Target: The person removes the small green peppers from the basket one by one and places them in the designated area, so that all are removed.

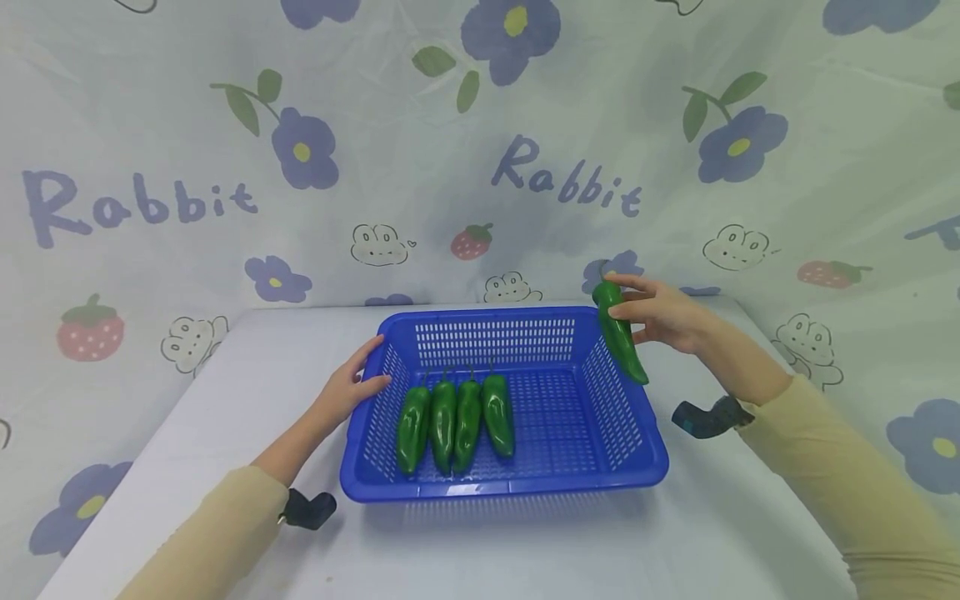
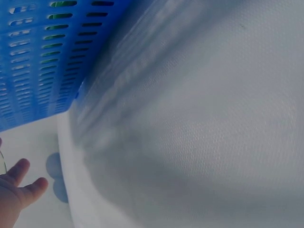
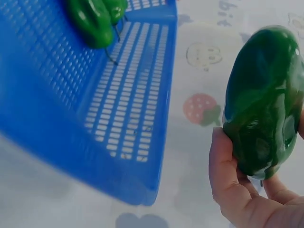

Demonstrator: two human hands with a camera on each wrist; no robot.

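A glossy green pepper (image 1: 619,337) is pinched between the thumb and fingers of my right hand (image 1: 663,315), above the right rim of a blue plastic basket (image 1: 502,487). Its stem points up and its tip slants down to the right. Seen from the right wrist, the held pepper (image 3: 263,102) is beside the basket wall (image 3: 161,114). With fingers spread, my left hand (image 1: 348,387) rests at the basket's left rim; part of it shows in the left wrist view, near the basket corner. Several green peppers (image 1: 453,425) lie side by side in the basket's left half.
The basket stands on a white-covered table (image 1: 292,367). Behind it hangs a cloth (image 1: 420,183) printed with rabbits, flowers and strawberries. A dark device (image 1: 307,508) is strapped at the left wrist, and another (image 1: 708,417) at the right.
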